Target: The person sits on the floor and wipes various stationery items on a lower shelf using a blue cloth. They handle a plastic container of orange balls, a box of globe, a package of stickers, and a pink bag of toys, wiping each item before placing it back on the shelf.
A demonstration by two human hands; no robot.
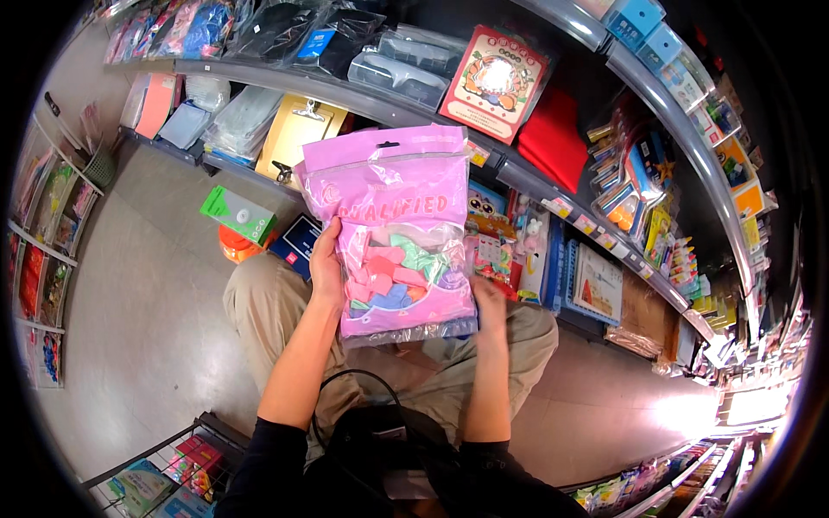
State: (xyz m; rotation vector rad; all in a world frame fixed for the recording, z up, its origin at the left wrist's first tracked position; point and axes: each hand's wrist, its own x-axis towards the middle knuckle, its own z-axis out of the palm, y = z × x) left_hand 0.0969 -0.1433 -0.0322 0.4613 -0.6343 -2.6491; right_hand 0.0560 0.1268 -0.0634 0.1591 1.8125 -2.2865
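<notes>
A large pink-purple plastic bag hangs upright in front of me, above my lap. Through its clear window show soft-looking pieces in pink, green, blue and orange; their exact kind I cannot make out. My left hand is closed on the bag's left edge, with the thumb at the front and the other fingers hidden behind. At the lower right edge, my right hand is against or just beside the bag. Its fingers are smeared by motion, so their grip is unclear.
Shelves ahead hold a clipboard, a red-framed picture pack and bagged goods. On the floor lie a green box and an orange round container. A wire basket with packages stands at lower left.
</notes>
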